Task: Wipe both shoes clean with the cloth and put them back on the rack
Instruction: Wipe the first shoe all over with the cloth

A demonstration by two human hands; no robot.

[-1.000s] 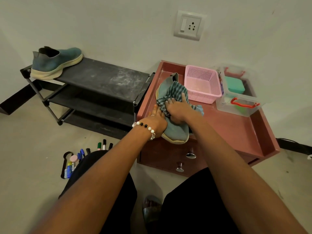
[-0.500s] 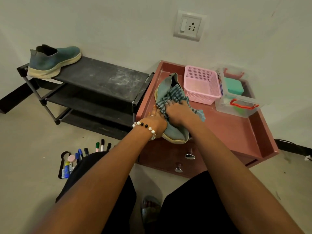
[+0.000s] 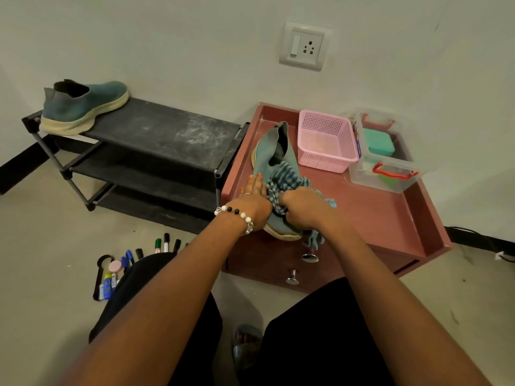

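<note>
Fingers of the right hand (image 3: 302, 208) are curled round the cloth (image 3: 287, 181), on the shoe (image 3: 274, 174) near the cabinet's (image 3: 390, 218) front left edge — its long axis runs away from the person. Left hand (image 3: 255, 201) lies flat, fingers together, steadying it. Second shoe (image 3: 80, 107) waits on the rack's (image 3: 167, 135) left end.

- Your left hand (image 3: 255, 203) lay flat, fingers straight and pointing away from you, a bead bracelet (image 3: 237, 214) round its wrist.
- Your right hand (image 3: 302, 208) was curled into a tight grip just beside it.
- Both forearms reached forward and drew together at the hands.
</note>
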